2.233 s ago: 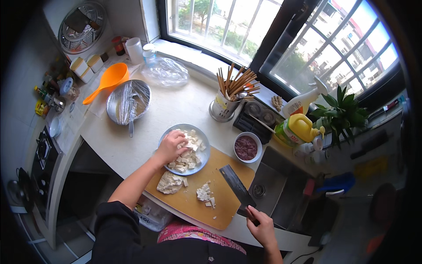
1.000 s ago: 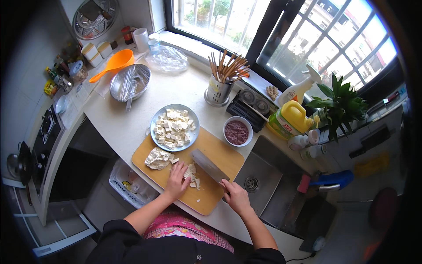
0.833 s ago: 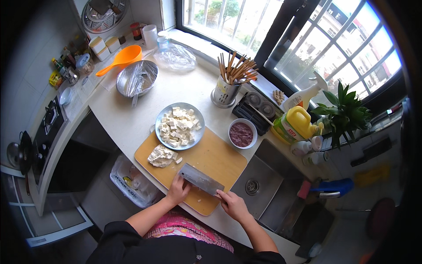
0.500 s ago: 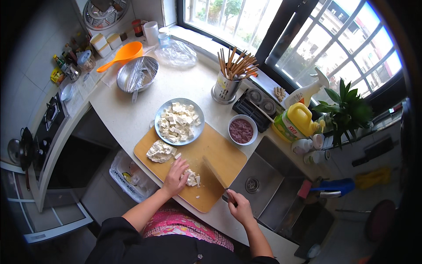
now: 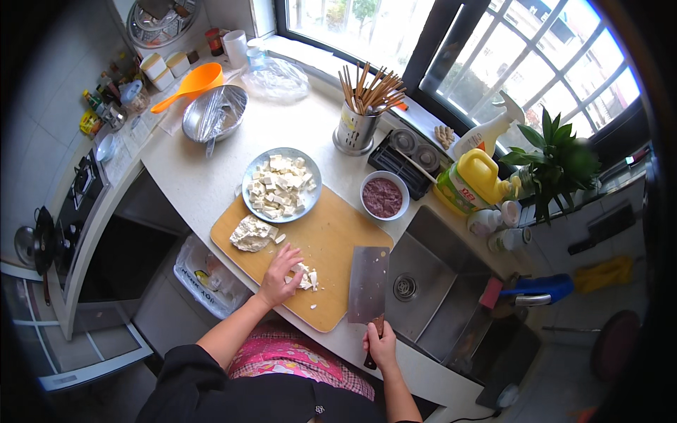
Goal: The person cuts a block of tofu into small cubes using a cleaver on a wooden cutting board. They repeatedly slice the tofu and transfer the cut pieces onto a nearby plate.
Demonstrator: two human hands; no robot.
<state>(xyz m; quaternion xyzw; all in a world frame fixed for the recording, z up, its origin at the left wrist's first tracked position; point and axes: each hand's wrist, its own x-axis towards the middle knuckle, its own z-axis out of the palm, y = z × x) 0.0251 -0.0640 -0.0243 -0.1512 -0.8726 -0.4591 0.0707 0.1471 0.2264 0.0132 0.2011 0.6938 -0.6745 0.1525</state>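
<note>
My right hand (image 5: pixel 381 343) is closed round the dark handle of a cleaver (image 5: pixel 368 282). Its broad blade lies turned flat to view over the right end of the wooden cutting board (image 5: pixel 328 236), with white specks on it. Fingers apart, my left hand (image 5: pixel 279 276) rests at the board's near edge beside a small heap of cut white tofu (image 5: pixel 309 279), partly covering it. Just beyond that hand sits a larger rough block of tofu (image 5: pixel 252 233). A pale blue plate (image 5: pixel 317 185) piled with tofu cubes (image 5: pixel 281 185) overlaps the board's far left corner.
A bowl of dark reddish minced food (image 5: pixel 383 197) stands beyond the board, left of the steel sink (image 5: pixel 423 282). Farther back are a chopstick holder (image 5: pixel 355 130), a film-covered metal bowl (image 5: pixel 216 113) and an orange strainer (image 5: pixel 201 79). A yellow jug (image 5: pixel 471 185) stands by the window.
The cleaver has swung from edge-on to showing its flat side, its handle shifting nearer to me. My left hand has stayed by the cut tofu, its fingers slightly raised.
</note>
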